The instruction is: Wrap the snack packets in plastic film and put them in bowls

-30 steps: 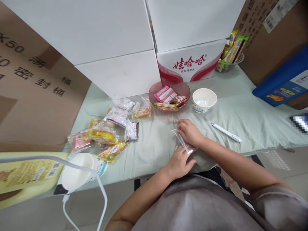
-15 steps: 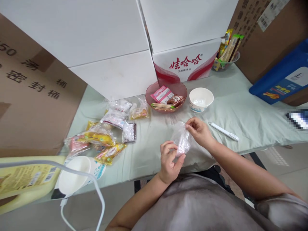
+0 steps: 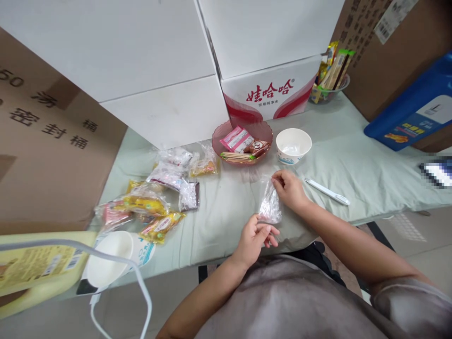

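A clear plastic bag (image 3: 270, 207) with something pale pinkish at its bottom stands in front of me over the cloth. My right hand (image 3: 288, 189) pinches its upper right edge between thumb and fingertips. At the bag's lower left, my left hand (image 3: 254, 238) touches it with a fingertip; its fingers are loosely apart, not closed round the bag. Beyond the hands are a pink glass bowl (image 3: 219, 149) with packaged snacks in it and a white paper bowl (image 3: 294, 151). A white utility knife (image 3: 326, 191) lies right of my right hand.
Several wrapped snacks (image 3: 144, 203) lie in a pile on the left. Near them a paper bowl (image 3: 141, 247) is tipped on its side, with a white cable (image 3: 116, 258) across it. White boxes (image 3: 169, 117) line the back; a blue container (image 3: 409, 108) leans at right.
My left hand has loosened from the lower part of the bag and dropped slightly, its fingers spreading. The bag hangs straighter, with my right hand still at its upper edge.
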